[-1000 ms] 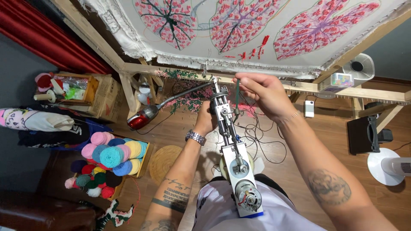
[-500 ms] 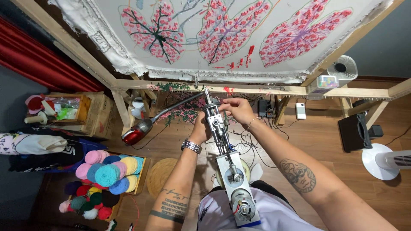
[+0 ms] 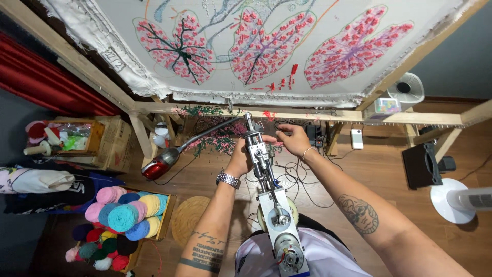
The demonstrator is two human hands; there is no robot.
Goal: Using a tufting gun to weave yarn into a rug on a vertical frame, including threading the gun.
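**Holding the tufting gun under the frame**

Holding the tufting gun (image 3: 270,205) along your midline, you have its motor end close to your white shirt (image 3: 328,256) and its needle end pointing away at the wooden frame (image 3: 205,110). Your left hand (image 3: 239,160) is wrapped around the gun's left side near the front, fingers closed on the body, a metal watch (image 3: 228,179) on that wrist. Your right hand (image 3: 292,139) sits just beside the gun's tip, fingers pinched together close to the needle; whatever they pinch is too fine to make out, so you cannot tell if thread is held. A thin bracelet circles that wrist, and a tattoo shows on the forearm.

Below your arms the wooden floor carries a tangle of dark cables (image 3: 297,177) and a round woven mat (image 3: 190,219). To your left a box of yarn balls (image 3: 123,215) in pink, teal, yellow and blue stands near more loose balls. A red vacuum cleaner (image 3: 160,164) lies beyond it, its hose reaching toward the frame. To your right stands a white fan (image 3: 456,200), with a black box (image 3: 421,165) near it.

Farthest off, the stretched cloth (image 3: 256,46) shows three pink leaf shapes with dark veins. A red curtain (image 3: 46,82) hangs at the left.
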